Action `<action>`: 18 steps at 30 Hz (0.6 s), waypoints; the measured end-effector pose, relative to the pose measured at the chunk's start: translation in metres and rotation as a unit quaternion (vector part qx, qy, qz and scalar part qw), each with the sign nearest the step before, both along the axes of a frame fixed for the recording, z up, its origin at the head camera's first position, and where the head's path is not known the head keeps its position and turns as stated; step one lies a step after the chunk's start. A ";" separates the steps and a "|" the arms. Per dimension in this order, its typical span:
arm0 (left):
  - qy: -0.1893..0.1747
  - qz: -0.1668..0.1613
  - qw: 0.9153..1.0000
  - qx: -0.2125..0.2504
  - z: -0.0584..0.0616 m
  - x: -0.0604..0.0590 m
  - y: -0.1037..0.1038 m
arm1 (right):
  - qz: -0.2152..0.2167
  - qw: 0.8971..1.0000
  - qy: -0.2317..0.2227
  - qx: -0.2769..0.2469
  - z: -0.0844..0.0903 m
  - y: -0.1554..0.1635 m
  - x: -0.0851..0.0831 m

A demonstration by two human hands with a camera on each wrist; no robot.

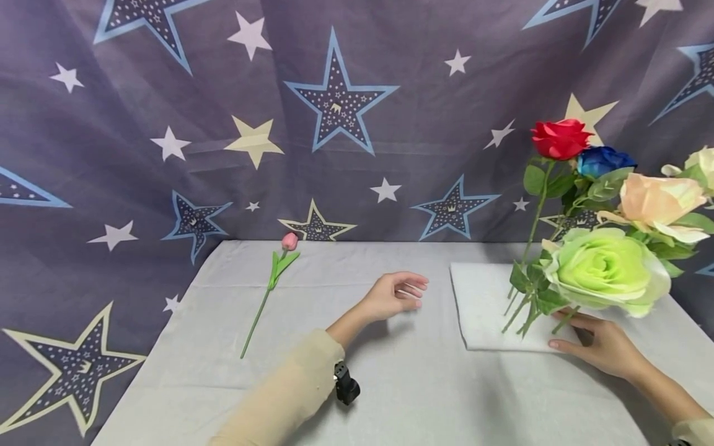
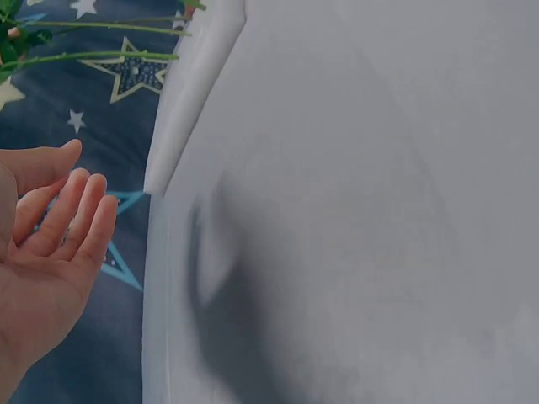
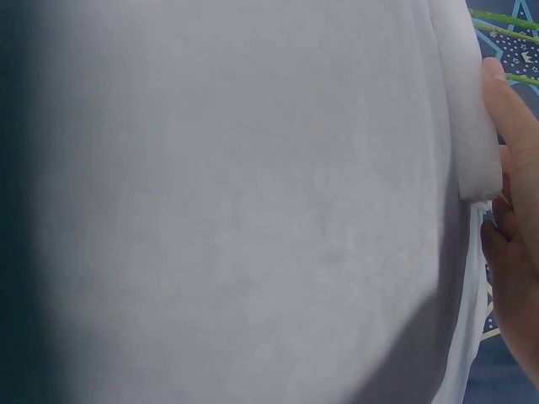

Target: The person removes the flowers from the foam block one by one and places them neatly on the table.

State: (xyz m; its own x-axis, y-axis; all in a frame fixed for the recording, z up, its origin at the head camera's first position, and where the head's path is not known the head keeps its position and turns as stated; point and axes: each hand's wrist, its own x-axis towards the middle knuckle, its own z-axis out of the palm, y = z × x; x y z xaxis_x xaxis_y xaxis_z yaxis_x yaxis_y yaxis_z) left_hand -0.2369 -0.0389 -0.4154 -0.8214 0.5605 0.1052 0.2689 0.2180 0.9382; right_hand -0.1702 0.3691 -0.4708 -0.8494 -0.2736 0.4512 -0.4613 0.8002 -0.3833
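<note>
My left hand (image 1: 393,296) hovers over the pale table left of a flat white pad (image 1: 488,303), its fingers loosely bent and nothing between them. In the left wrist view its palm (image 2: 55,244) shows, with a shadow cast below. At the pad's near right corner, my right hand (image 1: 602,344) rests with thumb and fingers apart. Several artificial roses stand over the pad: a red rose (image 1: 560,139), a blue rose (image 1: 604,161), a peach rose (image 1: 661,207) and a large light-green rose (image 1: 608,272). Their stems end low, close to the right fingertips; the right wrist view shows the thumb (image 3: 498,93) along the pad.
A pink tulip (image 1: 289,241) with a green stem lies apart on the left of the cloth-covered table (image 1: 407,384). A cream flower (image 1: 704,164) is cut by the right frame edge. Behind the table hangs a dark star-patterned curtain (image 1: 223,93).
</note>
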 end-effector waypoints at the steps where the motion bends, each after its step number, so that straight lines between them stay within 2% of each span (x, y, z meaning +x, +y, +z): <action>1: -0.001 -0.001 1.000 0.001 0.000 0.000 0.003 | 0.000 1.000 0.000 0.000 0.000 0.000 0.000; 18: -0.015 -0.016 1.000 0.020 -0.007 0.006 0.029 | -0.003 1.000 0.000 -0.004 -0.001 0.000 0.001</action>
